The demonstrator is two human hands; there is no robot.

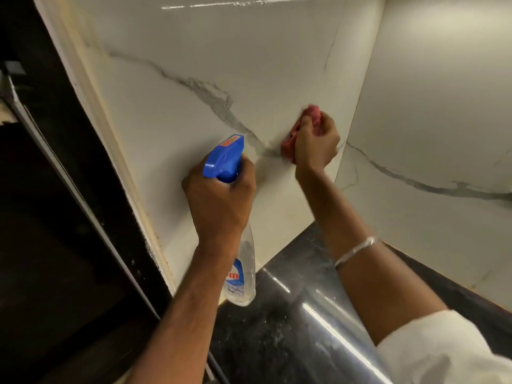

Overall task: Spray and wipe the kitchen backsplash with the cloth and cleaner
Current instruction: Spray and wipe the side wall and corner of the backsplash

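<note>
Closest in, white sleeve [443, 350] on the right forearm, thin bangle [356, 250] nearer the wrist. Beneath both arms, black countertop [277, 328] with glossy rounded front edge, butting the white marble backsplash [194, 65]. Left hand [219, 200] curled tight round the neck of a clear spray bottle [243, 267], blue trigger head [224, 159] toward the wall; fill level hard to tell. Right hand [315, 145] bunched round a red cloth [291, 137], pressed against the backsplash near the inside corner. Wide bare marble above and leftward, dark panel [55, 217] bounding the left edge.

Right hand [315, 139] with red cloth [291, 139] against marble backsplash [194, 65], left hand [219, 200] around spray bottle [225, 159]
</note>
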